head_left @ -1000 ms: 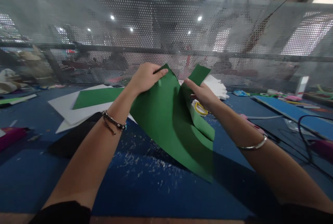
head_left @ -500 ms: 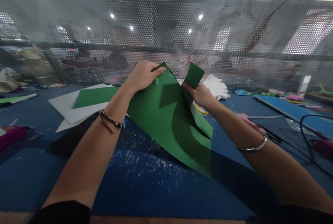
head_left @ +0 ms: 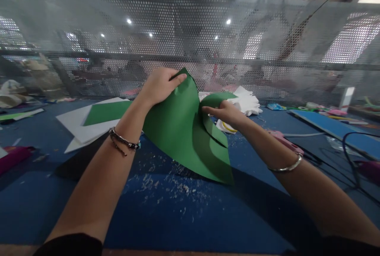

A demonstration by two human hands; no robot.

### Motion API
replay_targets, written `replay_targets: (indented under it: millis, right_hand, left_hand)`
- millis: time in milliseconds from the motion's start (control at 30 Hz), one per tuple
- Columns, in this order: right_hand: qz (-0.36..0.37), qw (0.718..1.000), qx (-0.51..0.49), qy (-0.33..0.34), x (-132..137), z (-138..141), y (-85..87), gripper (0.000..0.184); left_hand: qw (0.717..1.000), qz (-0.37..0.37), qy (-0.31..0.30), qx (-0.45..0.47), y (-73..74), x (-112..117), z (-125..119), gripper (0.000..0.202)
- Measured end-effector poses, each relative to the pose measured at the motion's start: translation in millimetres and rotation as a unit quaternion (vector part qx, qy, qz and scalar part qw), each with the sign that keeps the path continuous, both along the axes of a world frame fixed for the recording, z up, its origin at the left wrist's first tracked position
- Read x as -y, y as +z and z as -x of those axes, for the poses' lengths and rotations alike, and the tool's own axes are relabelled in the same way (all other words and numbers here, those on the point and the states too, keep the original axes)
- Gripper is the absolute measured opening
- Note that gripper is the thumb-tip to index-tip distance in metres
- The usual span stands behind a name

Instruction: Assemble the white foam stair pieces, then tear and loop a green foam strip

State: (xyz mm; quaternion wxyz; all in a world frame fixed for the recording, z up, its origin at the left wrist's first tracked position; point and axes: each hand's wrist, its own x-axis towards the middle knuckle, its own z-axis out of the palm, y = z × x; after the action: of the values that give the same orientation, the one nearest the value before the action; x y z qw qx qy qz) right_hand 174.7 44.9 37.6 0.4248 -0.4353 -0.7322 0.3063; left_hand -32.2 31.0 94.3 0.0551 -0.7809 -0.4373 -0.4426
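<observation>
A large sheet of green paper (head_left: 178, 129) hangs curved over the blue table, held up between both hands. My left hand (head_left: 158, 86) pinches its top corner, the thumb lying on the near face. My right hand (head_left: 227, 114) is closed on a flap of the same sheet at its right side, thumb pointing left. A gap runs between the two held parts at the top; whether it is a tear or a cut I cannot tell. The flap bends over behind the right hand, and the fingers there are partly hidden.
White sheets and a flat green piece (head_left: 107, 113) lie left of the hands. Paper scraps (head_left: 185, 188) litter the blue table (head_left: 166, 224). Frilled white paper (head_left: 247, 101), a pink glue gun (head_left: 285, 142), a cable and a blue board (head_left: 335, 129) are on the right. A perforated metal screen (head_left: 178, 30) stands behind.
My right hand has moved slightly down, and its flap has folded from upright to bent over. The sheet's lower right edge has risen and shifted left. My left hand keeps its hold.
</observation>
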Motion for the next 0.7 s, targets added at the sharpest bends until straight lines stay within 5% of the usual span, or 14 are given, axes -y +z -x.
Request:
replay_targets:
  millis: [500, 700]
  right_hand:
    - [0.004, 0.997, 0.021, -0.078, -18.4, -8.5, -2.3, 0.031]
    - [0.009, 0.999, 0.014, 0.036, -15.9, -12.6, -5.8, 0.046]
  left_hand:
    - [0.999, -0.011, -0.014, 0.048, 8.1, 10.1, 7.3, 0.036]
    - [0.998, -0.032, -0.012, 0.047, 9.3, 10.1, 10.5, 0.040]
